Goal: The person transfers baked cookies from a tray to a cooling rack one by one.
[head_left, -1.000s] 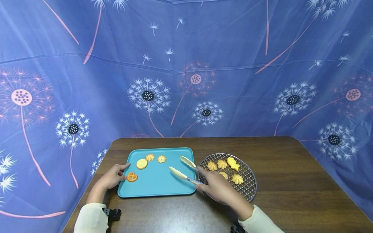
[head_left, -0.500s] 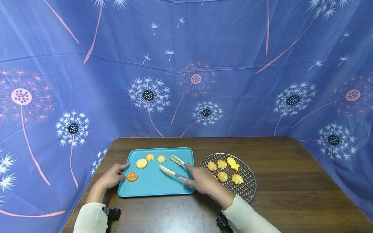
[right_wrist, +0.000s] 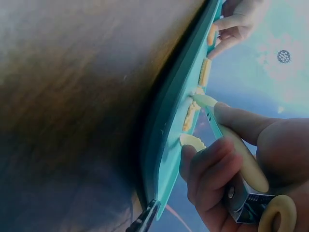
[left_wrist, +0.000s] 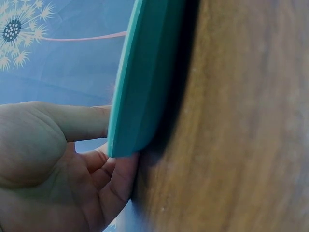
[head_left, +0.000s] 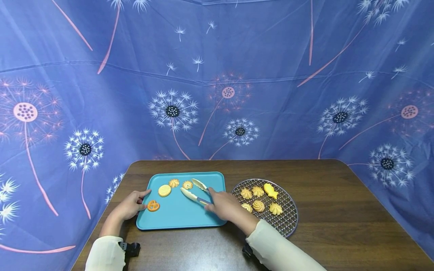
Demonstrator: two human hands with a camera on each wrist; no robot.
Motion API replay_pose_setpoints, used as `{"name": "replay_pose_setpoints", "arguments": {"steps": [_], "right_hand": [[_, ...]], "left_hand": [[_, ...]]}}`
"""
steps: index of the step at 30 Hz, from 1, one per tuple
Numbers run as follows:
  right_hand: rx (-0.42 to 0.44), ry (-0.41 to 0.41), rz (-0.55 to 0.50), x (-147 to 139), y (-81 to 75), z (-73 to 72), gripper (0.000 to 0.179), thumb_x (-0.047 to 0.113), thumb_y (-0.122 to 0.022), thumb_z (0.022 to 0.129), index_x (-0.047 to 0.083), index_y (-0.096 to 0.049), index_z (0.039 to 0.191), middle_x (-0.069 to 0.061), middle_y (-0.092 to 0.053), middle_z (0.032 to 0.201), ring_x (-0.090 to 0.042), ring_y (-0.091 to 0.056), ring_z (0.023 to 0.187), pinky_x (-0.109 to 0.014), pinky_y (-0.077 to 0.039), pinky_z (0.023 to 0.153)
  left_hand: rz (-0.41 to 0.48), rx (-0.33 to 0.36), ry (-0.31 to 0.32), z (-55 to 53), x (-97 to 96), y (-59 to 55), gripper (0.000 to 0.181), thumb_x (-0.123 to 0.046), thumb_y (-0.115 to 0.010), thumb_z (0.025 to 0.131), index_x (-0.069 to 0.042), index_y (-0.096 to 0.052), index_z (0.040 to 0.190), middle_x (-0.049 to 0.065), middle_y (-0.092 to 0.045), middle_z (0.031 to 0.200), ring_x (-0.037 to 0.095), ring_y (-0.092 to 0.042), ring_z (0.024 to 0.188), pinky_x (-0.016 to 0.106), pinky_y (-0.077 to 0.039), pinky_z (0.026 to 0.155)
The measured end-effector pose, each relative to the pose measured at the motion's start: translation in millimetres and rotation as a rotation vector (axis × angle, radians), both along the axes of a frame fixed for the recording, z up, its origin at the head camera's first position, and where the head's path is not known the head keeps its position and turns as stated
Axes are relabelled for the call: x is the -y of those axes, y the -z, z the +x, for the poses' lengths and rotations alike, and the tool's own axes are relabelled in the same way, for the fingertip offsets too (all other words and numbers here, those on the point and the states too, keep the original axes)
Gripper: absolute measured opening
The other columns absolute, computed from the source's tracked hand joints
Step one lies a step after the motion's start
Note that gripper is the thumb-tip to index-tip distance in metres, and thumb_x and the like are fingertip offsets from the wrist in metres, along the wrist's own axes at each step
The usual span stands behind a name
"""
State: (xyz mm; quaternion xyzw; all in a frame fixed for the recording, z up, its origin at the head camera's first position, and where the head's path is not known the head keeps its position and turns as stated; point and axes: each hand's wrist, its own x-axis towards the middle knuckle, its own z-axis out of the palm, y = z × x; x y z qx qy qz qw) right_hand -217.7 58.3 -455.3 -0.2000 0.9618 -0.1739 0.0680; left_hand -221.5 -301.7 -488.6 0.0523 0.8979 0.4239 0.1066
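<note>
My left hand (head_left: 130, 206) grips the left edge of a teal tray (head_left: 179, 218), thumb and fingers on either side of the rim in the left wrist view. In my right hand (head_left: 228, 206) is a pair of tongs (head_left: 191, 195) with pale tips, spread apart. A ring-like cookie (head_left: 187, 184) lies on the tray between the tong tips; I cannot tell whether they touch it. To its left lie a flower-shaped cookie (head_left: 174, 183), a round cookie (head_left: 164, 191) and, by my left fingers, a pretzel (head_left: 153, 206).
Right of the tray, partly under my right forearm, is a round wire rack (head_left: 286, 222). It carries a yellow fish-shaped cookie (head_left: 270, 190) and several piped cookies. Both stand on a wooden table (head_left: 339, 218) before a blue dandelion-print cloth (head_left: 288, 124).
My right hand has carried the tongs left over the tray to the ring-like cookie, uncovering more of the rack. The left hand stays on the tray edge.
</note>
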Motion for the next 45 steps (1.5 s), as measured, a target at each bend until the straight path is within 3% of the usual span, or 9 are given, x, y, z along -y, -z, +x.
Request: {"name": "replay_pose_setpoints", "arguments": {"steps": [8,18,24,29,40,45], "right_hand": [[-0.042,-0.011,0.007,5.0,-1.4,-0.7,0.066,0.038,-0.07,0.098,0.004,-0.051,0.151,-0.019,-0.071,0.121,-0.039,-0.071,0.096,-0.051,-0.056,0.078],[-0.09,-0.045,-0.001,-4.3,-3.1,5.7,0.065,0.037,-0.069,0.098,0.004,-0.051,0.151,-0.02,-0.071,0.121,-0.036,-0.07,0.099,-0.049,-0.056,0.08],[-0.105,-0.08,-0.044,-18.3,-3.2,17.4,0.065,0.035,-0.07,0.098,0.001,-0.051,0.15,-0.018,-0.073,0.111,-0.029,-0.069,0.092,-0.045,-0.055,0.075],[-0.105,-0.095,-0.083,-31.5,-5.6,27.7,0.066,0.034,-0.07,0.097,0.001,-0.051,0.151,-0.018,-0.072,0.114,-0.029,-0.069,0.096,-0.045,-0.055,0.08],[-0.122,-0.062,-0.168,-66.3,-2.9,52.2,0.065,0.031,-0.072,0.096,0.002,-0.052,0.15,-0.012,-0.071,0.104,-0.022,-0.066,0.089,-0.043,-0.054,0.075],[-0.158,-0.021,-0.174,-83.9,-4.1,66.2,0.065,0.032,-0.075,0.093,0.006,-0.054,0.15,-0.016,-0.073,0.11,-0.03,-0.07,0.094,-0.049,-0.056,0.081]], "left_hand": [[-0.007,0.008,-0.004,0.7,-0.2,-0.2,0.061,0.015,-0.061,0.092,0.015,-0.04,0.15,0.011,-0.05,0.082,0.021,-0.048,0.067,0.03,-0.046,0.054],[-0.012,0.018,-0.01,-0.4,0.8,-1.5,0.062,0.014,-0.061,0.093,0.013,-0.039,0.151,0.012,-0.051,0.084,0.021,-0.048,0.068,0.03,-0.046,0.055],[-0.006,0.007,-0.005,0.2,1.0,-0.9,0.062,0.014,-0.062,0.092,0.015,-0.039,0.15,0.011,-0.051,0.083,0.022,-0.048,0.068,0.029,-0.045,0.054],[-0.006,0.006,0.0,0.4,0.6,-0.6,0.062,0.014,-0.062,0.092,0.015,-0.039,0.15,0.01,-0.05,0.081,0.021,-0.048,0.066,0.029,-0.045,0.053],[-0.004,-0.007,0.011,0.5,0.2,-1.6,0.062,0.015,-0.061,0.092,0.015,-0.039,0.15,0.01,-0.049,0.08,0.02,-0.047,0.063,0.029,-0.045,0.052],[-0.001,-0.005,0.009,1.1,0.5,-0.7,0.062,0.015,-0.061,0.092,0.015,-0.039,0.15,0.01,-0.049,0.08,0.021,-0.047,0.064,0.029,-0.044,0.053]]}}
